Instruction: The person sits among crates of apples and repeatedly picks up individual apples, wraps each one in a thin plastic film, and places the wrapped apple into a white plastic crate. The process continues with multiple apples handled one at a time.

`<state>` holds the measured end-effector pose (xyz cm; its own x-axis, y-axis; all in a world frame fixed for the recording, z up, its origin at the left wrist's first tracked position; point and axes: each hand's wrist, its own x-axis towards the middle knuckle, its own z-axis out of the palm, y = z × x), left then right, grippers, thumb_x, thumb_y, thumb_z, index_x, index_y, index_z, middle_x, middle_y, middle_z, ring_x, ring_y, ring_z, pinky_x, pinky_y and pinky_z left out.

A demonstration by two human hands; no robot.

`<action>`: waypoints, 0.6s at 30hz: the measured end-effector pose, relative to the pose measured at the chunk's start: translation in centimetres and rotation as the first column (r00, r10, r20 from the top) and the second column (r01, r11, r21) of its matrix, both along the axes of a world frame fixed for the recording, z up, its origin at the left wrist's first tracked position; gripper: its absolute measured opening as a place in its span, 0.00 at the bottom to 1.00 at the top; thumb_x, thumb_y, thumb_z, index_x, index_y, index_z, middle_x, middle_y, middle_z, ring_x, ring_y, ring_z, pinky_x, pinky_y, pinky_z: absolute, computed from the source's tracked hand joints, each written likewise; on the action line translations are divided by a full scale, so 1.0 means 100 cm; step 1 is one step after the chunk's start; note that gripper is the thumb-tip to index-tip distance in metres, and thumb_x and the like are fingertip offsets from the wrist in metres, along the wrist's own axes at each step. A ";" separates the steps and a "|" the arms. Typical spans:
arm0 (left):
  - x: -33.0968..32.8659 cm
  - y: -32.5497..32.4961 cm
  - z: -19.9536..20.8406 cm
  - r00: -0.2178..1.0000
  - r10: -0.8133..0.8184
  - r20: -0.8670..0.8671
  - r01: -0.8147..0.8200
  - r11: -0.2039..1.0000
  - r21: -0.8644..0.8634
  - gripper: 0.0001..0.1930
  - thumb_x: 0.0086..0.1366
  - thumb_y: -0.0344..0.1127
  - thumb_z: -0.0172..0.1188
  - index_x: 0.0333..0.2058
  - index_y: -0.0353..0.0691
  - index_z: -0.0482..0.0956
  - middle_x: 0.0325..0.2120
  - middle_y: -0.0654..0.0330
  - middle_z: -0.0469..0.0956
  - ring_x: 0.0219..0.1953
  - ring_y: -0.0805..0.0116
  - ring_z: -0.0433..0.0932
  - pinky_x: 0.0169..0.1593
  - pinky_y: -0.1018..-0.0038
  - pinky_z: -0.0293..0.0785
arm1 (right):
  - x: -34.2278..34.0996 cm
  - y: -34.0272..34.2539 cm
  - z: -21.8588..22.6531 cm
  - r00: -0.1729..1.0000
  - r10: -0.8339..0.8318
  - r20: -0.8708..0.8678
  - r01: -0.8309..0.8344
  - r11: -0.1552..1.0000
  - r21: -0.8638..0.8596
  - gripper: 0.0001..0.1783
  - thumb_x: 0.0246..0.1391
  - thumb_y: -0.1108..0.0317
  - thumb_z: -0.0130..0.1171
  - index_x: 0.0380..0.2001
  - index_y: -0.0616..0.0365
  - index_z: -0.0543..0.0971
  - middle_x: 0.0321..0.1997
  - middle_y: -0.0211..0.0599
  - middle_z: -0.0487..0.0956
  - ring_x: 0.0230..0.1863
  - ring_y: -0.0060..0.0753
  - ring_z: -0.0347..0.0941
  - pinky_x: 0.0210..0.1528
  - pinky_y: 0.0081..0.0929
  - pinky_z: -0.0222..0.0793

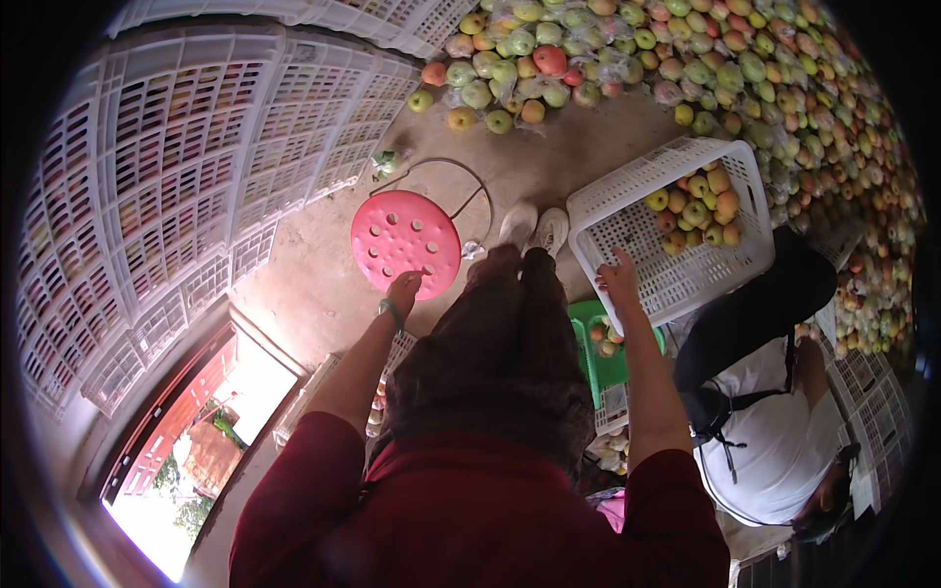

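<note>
Got left hand (404, 288) at edge of round pink stool (404, 247), kinda dimply, ringed with holes; right hand (619, 279) apart, by white slotted crate (635, 230). Can't tell if gripping.

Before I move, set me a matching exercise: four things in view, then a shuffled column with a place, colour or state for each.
1. round stool
2. large crate
3. small tub
4. left hand

A. green
B. at the stool's edge
C. pinkish red
D. white, with apples bunched toward one end

Pairs: 1-C, 2-D, 3-A, 4-B
</note>
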<state>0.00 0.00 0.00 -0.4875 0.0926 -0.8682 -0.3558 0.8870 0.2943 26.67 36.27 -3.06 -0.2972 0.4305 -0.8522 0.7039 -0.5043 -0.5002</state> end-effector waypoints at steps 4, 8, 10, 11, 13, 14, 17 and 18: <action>-0.008 0.005 -0.025 0.991 -0.069 -0.117 0.076 0.995 0.060 0.18 0.58 0.43 0.53 0.43 0.38 0.76 0.38 0.49 0.78 0.42 0.59 0.76 0.47 0.68 0.71 | -0.020 -0.009 0.007 0.997 0.010 -0.070 -0.013 0.999 -0.038 0.28 0.48 0.71 0.54 0.55 0.58 0.64 0.28 0.38 0.77 0.24 0.24 0.73 0.24 0.20 0.69; -0.042 0.044 -0.024 0.956 -0.257 -0.141 0.263 0.965 0.023 0.19 0.56 0.39 0.51 0.45 0.39 0.75 0.42 0.50 0.76 0.46 0.58 0.74 0.48 0.67 0.71 | -0.050 -0.012 0.011 0.992 -0.012 -0.128 0.010 1.000 -0.021 0.25 0.48 0.72 0.54 0.52 0.60 0.67 0.30 0.39 0.77 0.25 0.24 0.74 0.26 0.19 0.69; -0.053 0.069 -0.014 0.953 -0.286 -0.097 0.287 0.958 0.000 0.19 0.55 0.38 0.51 0.47 0.40 0.74 0.44 0.50 0.75 0.48 0.58 0.73 0.50 0.68 0.70 | -0.046 -0.018 0.005 0.992 0.039 -0.116 -0.032 0.998 0.060 0.24 0.48 0.72 0.54 0.51 0.60 0.68 0.30 0.40 0.77 0.25 0.24 0.73 0.26 0.19 0.69; -0.058 0.073 -0.017 0.939 -0.329 -0.103 0.330 0.944 -0.011 0.19 0.55 0.37 0.52 0.47 0.40 0.73 0.44 0.50 0.75 0.48 0.58 0.73 0.50 0.68 0.70 | -0.040 -0.021 0.001 0.996 0.028 -0.090 -0.023 0.998 0.050 0.24 0.49 0.72 0.54 0.51 0.60 0.68 0.30 0.40 0.77 0.25 0.24 0.73 0.26 0.19 0.69; -0.072 0.073 -0.028 0.898 -0.426 -0.110 0.424 0.905 -0.041 0.20 0.55 0.37 0.52 0.47 0.40 0.73 0.44 0.50 0.75 0.48 0.58 0.73 0.49 0.69 0.70 | -0.036 -0.028 0.002 0.999 -0.007 -0.037 0.008 1.000 0.022 0.24 0.49 0.73 0.53 0.52 0.60 0.68 0.30 0.40 0.77 0.26 0.24 0.73 0.26 0.20 0.69; -0.083 0.070 -0.036 0.913 -0.390 -0.119 0.400 0.913 0.080 0.20 0.54 0.37 0.54 0.47 0.42 0.74 0.43 0.51 0.75 0.47 0.58 0.74 0.49 0.68 0.70 | -0.037 -0.028 0.006 0.994 -0.098 -0.044 0.097 0.995 -0.022 0.24 0.50 0.74 0.52 0.53 0.60 0.67 0.30 0.40 0.77 0.26 0.25 0.74 0.27 0.21 0.70; -0.104 0.084 -0.038 0.922 -0.385 -0.048 0.388 0.919 0.076 0.19 0.55 0.37 0.57 0.46 0.39 0.74 0.43 0.56 0.76 0.45 0.65 0.74 0.48 0.70 0.70 | -0.040 -0.004 0.012 0.944 -0.329 -0.019 0.328 0.944 -0.042 0.25 0.52 0.75 0.50 0.55 0.59 0.65 0.30 0.41 0.77 0.26 0.26 0.74 0.27 0.22 0.72; -0.107 0.100 -0.031 0.861 -0.504 -0.071 0.503 0.864 -0.028 0.19 0.53 0.36 0.55 0.46 0.45 0.74 0.42 0.51 0.76 0.44 0.59 0.75 0.48 0.68 0.71 | -0.039 0.008 0.011 0.928 -0.373 0.005 0.373 0.928 -0.019 0.25 0.52 0.76 0.49 0.55 0.59 0.64 0.30 0.41 0.77 0.25 0.27 0.74 0.27 0.22 0.72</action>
